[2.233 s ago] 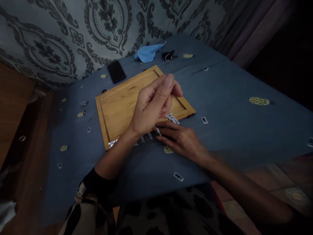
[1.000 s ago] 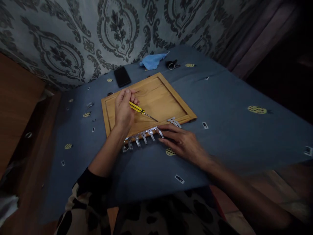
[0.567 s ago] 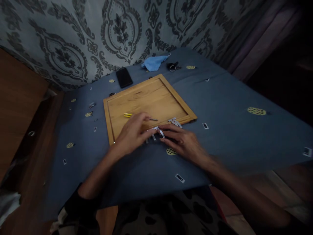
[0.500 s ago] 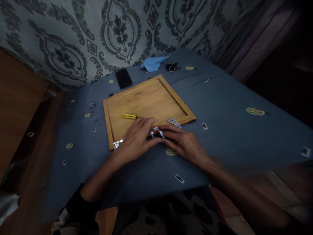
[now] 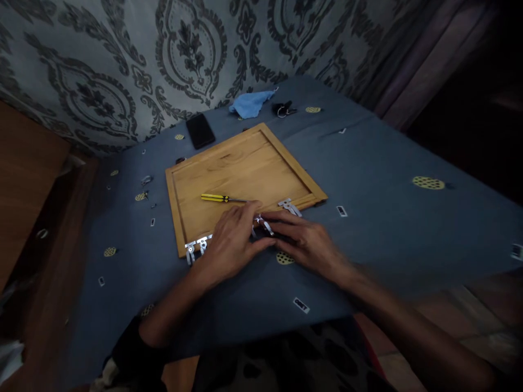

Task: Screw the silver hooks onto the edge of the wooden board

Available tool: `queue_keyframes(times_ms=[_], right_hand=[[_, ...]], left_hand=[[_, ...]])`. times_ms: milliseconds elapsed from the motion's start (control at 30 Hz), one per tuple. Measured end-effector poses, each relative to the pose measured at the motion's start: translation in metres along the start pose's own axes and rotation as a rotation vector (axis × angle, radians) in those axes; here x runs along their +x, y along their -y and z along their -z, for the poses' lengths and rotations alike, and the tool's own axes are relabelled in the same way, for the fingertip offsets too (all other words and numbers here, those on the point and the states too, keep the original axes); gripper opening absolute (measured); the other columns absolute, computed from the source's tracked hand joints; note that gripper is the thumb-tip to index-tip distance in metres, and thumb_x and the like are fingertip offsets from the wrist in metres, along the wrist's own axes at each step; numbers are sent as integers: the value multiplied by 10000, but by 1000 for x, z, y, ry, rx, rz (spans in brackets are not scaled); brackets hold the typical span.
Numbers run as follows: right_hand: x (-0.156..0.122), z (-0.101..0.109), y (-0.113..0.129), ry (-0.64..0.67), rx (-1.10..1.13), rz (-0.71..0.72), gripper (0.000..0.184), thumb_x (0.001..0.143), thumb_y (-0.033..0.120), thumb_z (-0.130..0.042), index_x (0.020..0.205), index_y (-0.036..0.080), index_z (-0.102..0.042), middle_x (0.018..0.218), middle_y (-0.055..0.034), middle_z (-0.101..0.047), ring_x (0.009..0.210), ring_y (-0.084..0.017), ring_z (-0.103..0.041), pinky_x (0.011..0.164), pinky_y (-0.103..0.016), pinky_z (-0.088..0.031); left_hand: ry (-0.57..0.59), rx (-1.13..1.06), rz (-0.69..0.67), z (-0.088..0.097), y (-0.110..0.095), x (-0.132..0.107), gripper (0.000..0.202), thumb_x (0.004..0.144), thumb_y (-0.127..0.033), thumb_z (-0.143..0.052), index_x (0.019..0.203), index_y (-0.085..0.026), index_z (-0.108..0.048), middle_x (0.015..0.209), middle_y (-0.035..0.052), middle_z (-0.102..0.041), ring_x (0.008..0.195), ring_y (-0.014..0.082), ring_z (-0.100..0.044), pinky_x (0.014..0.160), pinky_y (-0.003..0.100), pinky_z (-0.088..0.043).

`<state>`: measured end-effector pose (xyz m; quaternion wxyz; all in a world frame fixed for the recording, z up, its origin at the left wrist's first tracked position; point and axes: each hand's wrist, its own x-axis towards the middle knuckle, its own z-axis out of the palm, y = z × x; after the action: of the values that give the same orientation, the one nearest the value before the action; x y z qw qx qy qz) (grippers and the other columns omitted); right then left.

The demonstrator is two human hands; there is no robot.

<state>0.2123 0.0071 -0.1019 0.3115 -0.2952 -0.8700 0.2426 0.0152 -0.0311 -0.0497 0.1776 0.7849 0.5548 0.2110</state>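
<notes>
Silver metal clips (image 5: pixel 203 244) line our brown wooden panel (image 5: pixel 241 169); left fingers (image 5: pixel 247 211) and right fingers (image 5: pixel 286 218) half-curl at one; grip and fastening we can't tell.

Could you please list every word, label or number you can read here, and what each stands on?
"OBEY" (last letter uncertain): front label on the blue tablecloth.
Too blurred to read: similar label right of the wooden panel, and another label at the far right.
Too small to read: labels left of the panel.

A white label (image 5: pixel 301 305) on the blue tablecloth (image 5: pixel 379 228) reads "OBEY".
</notes>
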Motion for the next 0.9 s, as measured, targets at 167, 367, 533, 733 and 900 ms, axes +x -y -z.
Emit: queue_keyframes(times_ms=[167, 367, 533, 733, 900], right_hand=[[-1, 1, 4, -19, -7, 12, 299, 929, 143, -606, 1203, 202, -710, 1323, -111, -702, 1125, -242, -730, 910, -383, -636], [-1, 2, 9, -22, -48, -16, 392, 912, 107, -600, 1282, 212, -676, 1317, -97, -710, 1096, -236, -744, 864, -349, -652], [-4, 4, 11, -11, -44, -31, 367, 920, 112, -591, 1267, 203, -672, 1328, -92, -707, 1103, -225, -741, 901, -335, -643], [-11, 9, 16, -60, -84, -11, 311, 984, 167, -538, 1273, 135, -650, 1276, -131, -727, 1114, -209, -737, 946, -313, -623], [-10, 10, 19, -48, -160, 19, 277, 1006, 183, -504, 1224, 128, -665, 1235, -130, -746, 1014, -200, -769, 891, -302, -646]], left_hand=[[-5, 33, 50, -3, -3, 4, 587, 848, -358, -775, 1315, -210, -453, 1218, 94, -676, 1179, 304, -625, 1005, 479, -495], [-6, 57, 118, -7, -7, 4, 588, 850, -321, -753, 1330, -202, -434, 1214, 89, -686, 1178, 308, -623, 997, 477, -482], [-11, 40, 149, -7, -8, 4, 612, 823, -289, -749, 1333, -201, -424, 1205, 92, -688, 1165, 308, -627, 979, 462, -483], [-23, 9, 140, -6, -8, 5, 608, 808, -264, -763, 1311, -203, -425, 1146, 74, -703, 1112, 286, -652, 951, 434, -492], [-35, 8, 156, -7, -8, 4, 632, 800, -256, -772, 1320, -225, -413, 1141, 57, -703, 1106, 269, -658, 946, 417, -497]])
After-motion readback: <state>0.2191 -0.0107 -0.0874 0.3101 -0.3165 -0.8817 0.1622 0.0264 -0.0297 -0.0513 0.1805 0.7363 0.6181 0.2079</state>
